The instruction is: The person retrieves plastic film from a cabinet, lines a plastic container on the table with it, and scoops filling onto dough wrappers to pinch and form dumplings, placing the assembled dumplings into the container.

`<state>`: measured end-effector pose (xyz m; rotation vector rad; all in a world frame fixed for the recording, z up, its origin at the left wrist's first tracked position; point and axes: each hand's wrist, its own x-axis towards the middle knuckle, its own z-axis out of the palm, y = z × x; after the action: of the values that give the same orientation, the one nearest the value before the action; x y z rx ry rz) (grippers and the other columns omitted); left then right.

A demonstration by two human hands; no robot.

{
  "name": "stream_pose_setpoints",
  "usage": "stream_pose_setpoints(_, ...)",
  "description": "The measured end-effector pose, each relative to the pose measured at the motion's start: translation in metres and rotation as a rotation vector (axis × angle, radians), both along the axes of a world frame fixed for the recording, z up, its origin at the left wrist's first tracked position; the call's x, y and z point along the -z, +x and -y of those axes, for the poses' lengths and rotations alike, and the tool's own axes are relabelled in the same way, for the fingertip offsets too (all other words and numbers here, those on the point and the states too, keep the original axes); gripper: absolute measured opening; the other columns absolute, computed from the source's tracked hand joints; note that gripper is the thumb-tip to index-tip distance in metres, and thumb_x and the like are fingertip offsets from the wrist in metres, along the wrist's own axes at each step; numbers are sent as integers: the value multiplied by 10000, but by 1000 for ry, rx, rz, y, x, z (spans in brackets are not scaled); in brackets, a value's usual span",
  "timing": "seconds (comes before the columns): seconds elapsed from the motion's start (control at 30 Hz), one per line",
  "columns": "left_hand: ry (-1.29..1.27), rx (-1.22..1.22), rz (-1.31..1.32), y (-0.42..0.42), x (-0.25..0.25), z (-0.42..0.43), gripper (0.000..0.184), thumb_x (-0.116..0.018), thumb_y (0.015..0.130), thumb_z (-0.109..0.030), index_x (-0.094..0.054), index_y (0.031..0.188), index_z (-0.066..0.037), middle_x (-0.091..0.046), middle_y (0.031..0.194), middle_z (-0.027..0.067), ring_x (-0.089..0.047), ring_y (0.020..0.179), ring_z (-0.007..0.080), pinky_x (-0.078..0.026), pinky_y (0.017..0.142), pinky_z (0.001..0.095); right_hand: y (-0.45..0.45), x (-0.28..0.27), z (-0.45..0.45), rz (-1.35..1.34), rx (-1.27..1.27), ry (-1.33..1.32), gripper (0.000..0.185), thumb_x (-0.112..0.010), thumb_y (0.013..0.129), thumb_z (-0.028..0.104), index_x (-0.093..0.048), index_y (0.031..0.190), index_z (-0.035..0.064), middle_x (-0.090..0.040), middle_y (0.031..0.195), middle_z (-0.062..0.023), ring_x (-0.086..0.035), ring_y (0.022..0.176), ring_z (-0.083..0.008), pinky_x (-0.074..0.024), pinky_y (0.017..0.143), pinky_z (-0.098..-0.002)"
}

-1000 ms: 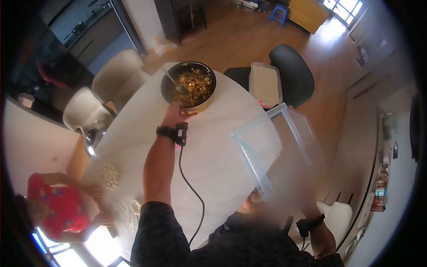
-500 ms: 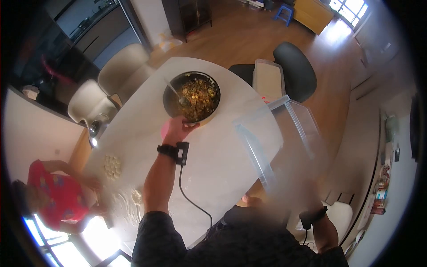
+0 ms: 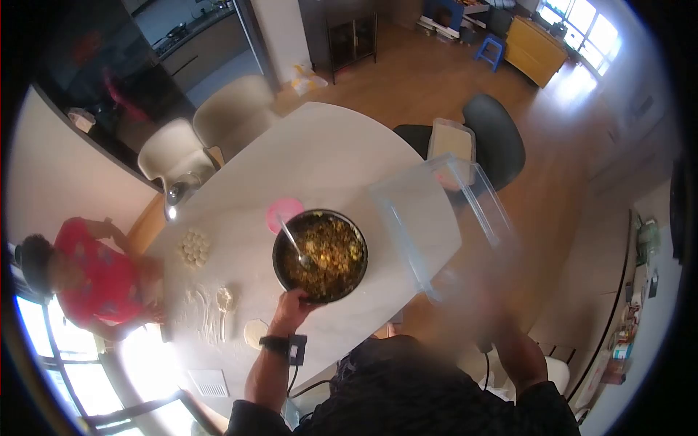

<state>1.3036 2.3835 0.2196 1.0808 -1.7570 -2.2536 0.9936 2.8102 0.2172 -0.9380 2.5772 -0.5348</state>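
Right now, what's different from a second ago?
The black bowl came nearer across the table, past the pink disc, which now lies beyond it. The left fingers still hold the bowl's near side. The spoon stays inside; the dough pieces stay put.

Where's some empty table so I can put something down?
The table is bare at its far end, past the pink disc and dark bowl. Right of the bowl is bare too, up to the clear plastic piece. It's crowded left: dough pieces, flour smears, flat dough round.

Smooth, clear plastic container [image 3: 408, 245]
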Motion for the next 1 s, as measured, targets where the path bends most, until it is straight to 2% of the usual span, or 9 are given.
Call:
stream_pose_setpoints(0.03, -480, 239, 92, 23, 13, -2, 176, -738, 879, -5, -661, 996, 100, -747, 976, 194, -744, 918, 248, -610, 808, 375, -5, -11, 14, 82, 53, 9, 250, -664, 817, 139, -665, 1038, 22, -671, 931, -196, -647, 927, -387, -492, 812, -490)
stream_pose_setpoints(0.13, -388, 112, 60, 30, -31, -19, 215, -792, 814, 9, -679, 989, 65, -750, 1011, 178, -741, 910, 261, -593, 800, 375, -38, -26, 51, 529, 717, -150, 256, -697, 855, 216, -658, 992, 4, -677, 930, -212, -664, 903, -356, -515, 776, -477)
stream_pose_setpoints(0.2, -482, 163, 158, 23, -70, -27, 240, -850, 773, -17, -685, 935, 48, -763, 944, 167, -756, 846, 259, -594, 742, 360, -57, -25, 63, 74, 219, -119, 291, -688, 872, 255, -631, 914, -28, -652, 859, -175, -621, 811, -300, -494, 720, -471)
stream_pose_setpoints(0.3, -747, 166, 12, 23, -103, -34, 245, -849, 756, -5, -687, 932, 44, -761, 935, 169, -755, 847, 283, -594, 746, 368, -51, -50, 98, 239, 392, -413, 361, -665, 891, 283, -575, 788, -50, -579, 760, -105, -524, 712, -224, -447, 629, -449)
stream_pose_setpoints(0.4, -463, 49, 119, 87, 19, -13, 255, -851, 731, 6, -694, 932, 27, -759, 916, 168, -752, 833, 289, -591, 734, 366, -55, -105, 149, 635, 818, -442, 394, -657, 889, 275, -517, 699, -40, -489, 695, -53, -436, 666, -178, -397, 559, -432)
stream_pose_setpoints(0.5, -349, 91, 137, 45, -44, -18, 262, -754, 796, 1, -667, 1039, 45, -729, 1026, 174, -725, 948, 292, -588, 829, 383, -72, -54, 151, 765, 890, -410, 319, -670, 913, 322, -572, 745, 69, -441, 574, -27, -442, 452, -177, -368, 406, -397)
stream_pose_setpoints(0.7, 566, -344, -23, -9, -138, -13, 587, -707, 953, -149, -444, 1461, -17, -604, 1378, 200, -630, 1220, 329, -610, 861, 426, -87, -100, 155, 1124, 896, -295, 334, -745, 921, 343, -607, 760, 85, -521, 650, 0, -503, 546, -120, -413, 485, -335)
stream_pose_setpoints(0.87, -303, -293, 137, 23, -154, 12, 928, -722, 940, -282, -131, 1654, -232, -180, 1662, 202, -325, 1482, 349, -398, 1111, 518, -95, -162, 91, 1257, 550, -410, 314, -728, 953, 340, -685, 1000, 32, -608, 823, 20, -573, 703, -72, -448, 568, -255)
stream_pose_setpoints(1.0, -165, -1, -54, -90, -252, -10, 865, -762, 893, -239, -285, 1595, -72, -418, 1554, 157, -426, 1424, 308, -433, 1113, 433, -123, -277, 87, 1311, 287, -635, 258, -683, 977, 231, -679, 1153, 43, -671, 966, 6, -622, 823, -64, -497, 686, -234)
